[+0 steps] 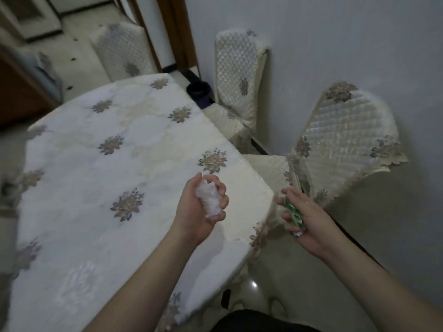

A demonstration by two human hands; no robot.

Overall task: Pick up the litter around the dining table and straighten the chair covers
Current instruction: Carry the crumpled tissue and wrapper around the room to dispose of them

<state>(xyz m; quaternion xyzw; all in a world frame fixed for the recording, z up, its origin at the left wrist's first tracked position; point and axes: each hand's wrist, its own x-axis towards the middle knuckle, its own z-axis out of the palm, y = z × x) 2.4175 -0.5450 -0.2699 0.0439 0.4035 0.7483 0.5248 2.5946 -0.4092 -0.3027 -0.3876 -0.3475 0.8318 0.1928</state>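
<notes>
The tablecloth is a pale cloth with a soft sheen and raised, embroidered-looking flower motifs. Just beside its right edge, the nearest chair cover is quilted cloth, its diamond stitching catching light with a satiny gloss, trimmed in scalloped fabric. Beyond the tablecloth, the second chair cover shows the same quilted finish. Over the tablecloth, the left hand grips crumpled clear plastic, wrinkled and shiny. Below the tablecloth's hem, the floor looks smooth and glossy.

The dining table fills the left. Right of the dining table stands a covered chair; behind that chair, against the wall, another chair. A third chair stands behind the table.
</notes>
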